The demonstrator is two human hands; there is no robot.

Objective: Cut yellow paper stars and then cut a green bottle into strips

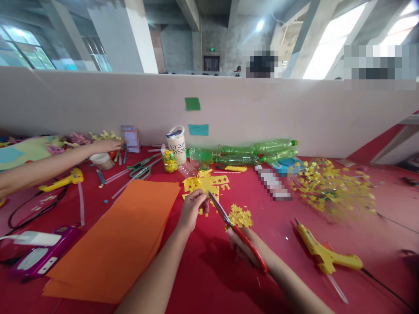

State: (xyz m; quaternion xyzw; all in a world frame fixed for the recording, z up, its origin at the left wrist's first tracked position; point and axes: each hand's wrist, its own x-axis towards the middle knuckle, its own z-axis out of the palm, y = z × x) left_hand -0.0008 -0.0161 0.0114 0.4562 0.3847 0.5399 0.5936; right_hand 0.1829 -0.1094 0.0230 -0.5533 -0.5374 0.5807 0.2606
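Observation:
My left hand (192,210) is closed in a pinch on yellow paper (204,183) with star-shaped holes in it; exactly which piece lies between the fingertips is hard to see. Red-handled scissors (246,242) are in my right hand (242,245), their blades pointing up and left, tips close to my left fingertips and over the yellow paper. Just beyond my right hand lies a pile of small yellow paper stars (241,214). Left of my left forearm is a stack of orange paper sheets (114,240).
A yellow glue gun (324,253) lies at right, near a bunch of yellow stars (327,187). Green plastic bottles (275,146), a white cup (176,146) and a yellow cutter (235,168) line the back. Another person's arm (65,158) reaches in at left over a purple power strip (46,255).

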